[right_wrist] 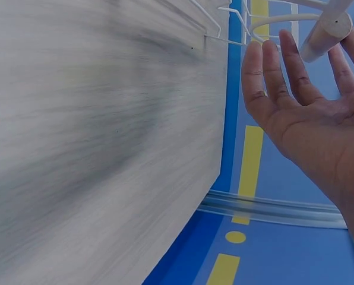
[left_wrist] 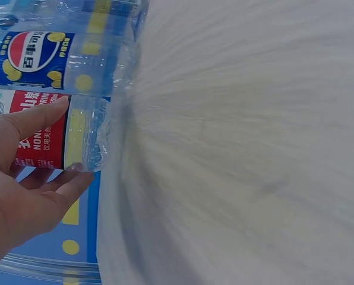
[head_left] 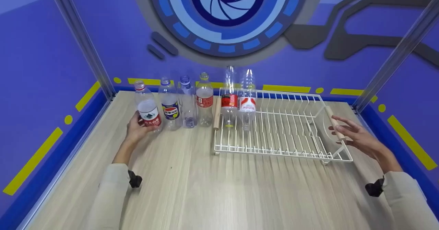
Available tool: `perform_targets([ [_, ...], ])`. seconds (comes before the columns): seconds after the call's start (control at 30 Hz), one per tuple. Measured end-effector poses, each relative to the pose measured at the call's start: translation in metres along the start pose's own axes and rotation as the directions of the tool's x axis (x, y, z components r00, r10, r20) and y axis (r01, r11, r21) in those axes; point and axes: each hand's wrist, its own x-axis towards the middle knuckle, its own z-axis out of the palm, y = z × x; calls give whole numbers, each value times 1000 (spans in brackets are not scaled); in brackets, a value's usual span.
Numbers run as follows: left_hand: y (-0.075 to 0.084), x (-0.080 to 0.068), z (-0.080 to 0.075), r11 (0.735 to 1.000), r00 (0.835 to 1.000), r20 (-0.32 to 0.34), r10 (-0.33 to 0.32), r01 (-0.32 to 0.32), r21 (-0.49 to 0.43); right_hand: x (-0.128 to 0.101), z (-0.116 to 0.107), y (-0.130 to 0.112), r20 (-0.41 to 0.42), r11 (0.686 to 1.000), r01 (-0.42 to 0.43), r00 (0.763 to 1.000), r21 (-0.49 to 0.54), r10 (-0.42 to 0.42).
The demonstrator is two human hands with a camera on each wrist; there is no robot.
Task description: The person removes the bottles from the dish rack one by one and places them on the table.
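Observation:
In the head view my left hand (head_left: 135,129) grips the lower part of a clear plastic bottle (head_left: 146,104) with a red-and-white label, at the left end of a row. The left wrist view shows the thumb across the label (left_wrist: 41,133) and the fingers underneath. Right beside it stands a bottle with a dark blue label (head_left: 170,110). My right hand (head_left: 365,139) is at the wooden handle (head_left: 333,122) on the right end of a white wire rack (head_left: 274,151). In the right wrist view its fingers are spread loosely around the handle.
A label-less bottle (head_left: 188,106) and a red-labelled bottle (head_left: 204,102) continue the row. Two bottles, one with a red label (head_left: 229,101) and one with a white-and-red label (head_left: 247,104), are at the rack's left side, beside its left wooden handle (head_left: 217,115). Blue walls enclose the wooden table (head_left: 205,188).

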Motion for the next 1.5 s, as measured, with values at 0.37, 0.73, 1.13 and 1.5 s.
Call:
perform_targets([
  [0.37,-10,10,4,999,998,52,-35,35,6,-1,1,3,17,998,7,1000,64,-8],
  [0.73,-14,16,14,998,1000,1,-3,3,57,0,2,4,25,996,26,999,85,-28],
  [1.13,-12,15,16,992,1000,16,9,-11,126,-1,2,5,26,995,28,999,94,-30],
  [1.5,-10,9,7,995,999,50,-2,-3,104,-1,2,5,15,998,18,1000,65,-19],
])
